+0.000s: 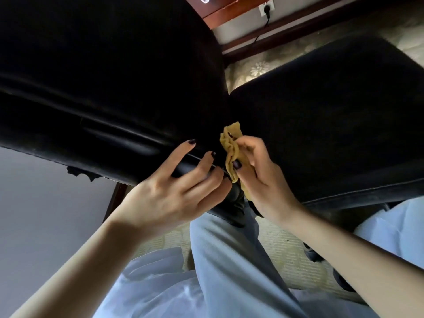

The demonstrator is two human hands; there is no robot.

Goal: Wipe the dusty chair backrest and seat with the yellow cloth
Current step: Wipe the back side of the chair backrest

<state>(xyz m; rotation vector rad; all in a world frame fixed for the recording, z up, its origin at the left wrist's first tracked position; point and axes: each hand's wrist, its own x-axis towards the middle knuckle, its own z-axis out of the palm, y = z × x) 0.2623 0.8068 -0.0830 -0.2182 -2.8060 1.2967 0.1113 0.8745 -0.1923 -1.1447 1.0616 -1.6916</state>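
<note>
Black backrest (pixel 103 76), seat (pixel 332 111); patterned carpet (pixel 259 65); right hand (pixel 259 180) fingers grip yellow cloth (pixel 231 152); left hand (pixel 179 191) fingers straight on backrest.

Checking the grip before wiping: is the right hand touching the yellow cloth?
Touching. The head view shows the right hand pinching the bunched yellow cloth, with the thumb pressed across its folds.

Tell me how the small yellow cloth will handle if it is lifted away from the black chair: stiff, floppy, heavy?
Probably floppy: the small yellow cloth bunches into soft folds in the grip of the right hand. Likely light, since thumb and fingers alone hold it. Unlikely to slip, as its surface looks textured.
</note>
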